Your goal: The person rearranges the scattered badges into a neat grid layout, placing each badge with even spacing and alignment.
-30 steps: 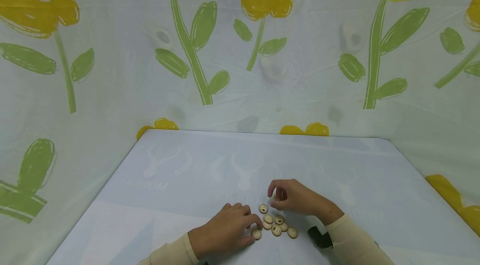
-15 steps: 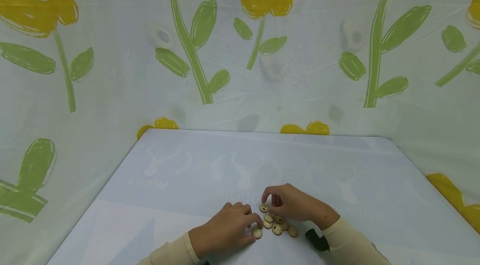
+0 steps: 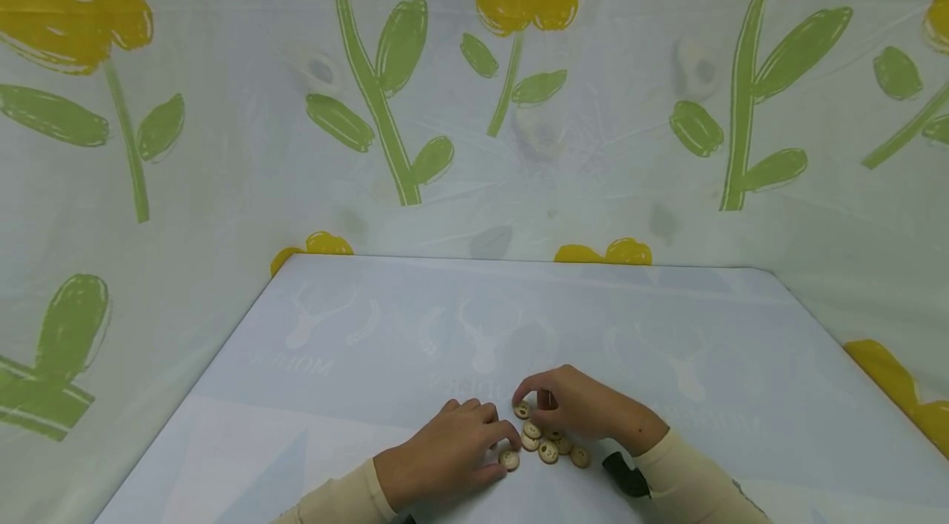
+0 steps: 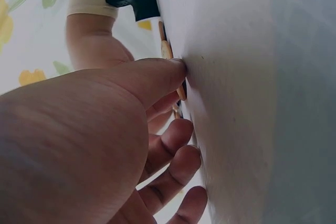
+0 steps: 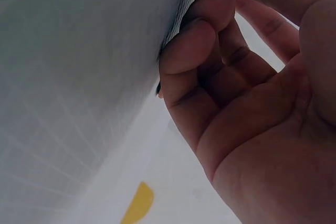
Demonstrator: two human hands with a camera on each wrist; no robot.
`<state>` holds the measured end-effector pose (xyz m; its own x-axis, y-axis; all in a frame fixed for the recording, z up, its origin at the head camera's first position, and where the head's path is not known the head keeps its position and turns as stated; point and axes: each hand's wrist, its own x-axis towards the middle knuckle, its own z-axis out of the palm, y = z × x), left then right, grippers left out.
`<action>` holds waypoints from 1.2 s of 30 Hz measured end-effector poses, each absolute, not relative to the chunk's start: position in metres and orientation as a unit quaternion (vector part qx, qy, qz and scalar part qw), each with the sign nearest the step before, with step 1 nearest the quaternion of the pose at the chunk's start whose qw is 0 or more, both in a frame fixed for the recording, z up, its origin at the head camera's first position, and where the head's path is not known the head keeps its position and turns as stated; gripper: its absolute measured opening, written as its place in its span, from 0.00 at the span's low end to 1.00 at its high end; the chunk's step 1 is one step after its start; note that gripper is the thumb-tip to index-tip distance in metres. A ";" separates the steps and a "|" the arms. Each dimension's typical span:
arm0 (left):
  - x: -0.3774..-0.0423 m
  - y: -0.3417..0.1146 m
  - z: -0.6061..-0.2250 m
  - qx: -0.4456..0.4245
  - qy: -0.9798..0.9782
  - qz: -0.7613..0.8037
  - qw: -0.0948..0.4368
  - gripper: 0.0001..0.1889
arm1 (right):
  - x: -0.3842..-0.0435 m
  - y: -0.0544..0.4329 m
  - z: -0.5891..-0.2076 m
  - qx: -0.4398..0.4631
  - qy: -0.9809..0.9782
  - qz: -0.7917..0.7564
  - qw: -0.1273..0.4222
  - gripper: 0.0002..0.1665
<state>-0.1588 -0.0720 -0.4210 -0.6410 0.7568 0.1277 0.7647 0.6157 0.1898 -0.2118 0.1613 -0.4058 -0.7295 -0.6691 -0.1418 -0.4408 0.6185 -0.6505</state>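
Note:
Small round wooden buttons, pale with dark marks, lie on the table near its front. My left hand (image 3: 448, 451) rests low on the surface, its thumb and index finger about one wooden button (image 3: 509, 460). In the left wrist view that hand (image 4: 121, 114) has its thumb tip against the tabletop, and the button's edge shows beside it. My right hand (image 3: 582, 404) reaches in from the right, index finger and thumb at either side of the farthest button (image 3: 522, 409). Between the hands lies a cluster of several buttons (image 3: 549, 451), some overlapping, partly hidden by the right hand.
The pale table (image 3: 356, 343) carries faint deer-head prints. A flower-patterned cloth (image 3: 593, 161) hangs behind and beside it. A dark strap-like piece (image 3: 626, 474) sticks out by the right sleeve.
My right hand has moved left and slightly nearer, from above the cluster to the farthest button, its finger and thumb now around it. The left hand stays about the same button.

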 end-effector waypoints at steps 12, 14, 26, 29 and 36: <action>-0.159 -0.072 -0.421 -0.424 -0.898 -0.114 0.020 0.13 | -0.212 0.160 -0.406 -0.318 0.878 -0.306 0.187 0.13; -0.159 -0.072 -0.421 -0.423 -0.899 -0.114 0.020 0.13 | -0.211 0.161 -0.406 -0.318 0.878 -0.306 0.185 0.13; -0.158 -0.072 -0.421 -0.424 -0.898 -0.115 0.017 0.13 | -0.211 0.160 -0.407 -0.306 0.887 -0.293 0.184 0.11; -0.159 -0.072 -0.421 -0.425 -0.898 -0.114 0.017 0.13 | -0.210 0.160 -0.407 -0.304 0.888 -0.292 0.182 0.10; -0.160 -0.073 -0.423 -0.426 -0.897 -0.113 0.021 0.14 | -0.210 0.160 -0.407 -0.296 0.891 -0.291 0.183 0.08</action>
<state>-0.1596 -0.0725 -0.4230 -0.6357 0.7603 0.1336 0.7697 0.6111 0.1845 -0.2102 0.1605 -0.4073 -0.7579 -0.6340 -0.1538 -0.4215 0.6557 -0.6264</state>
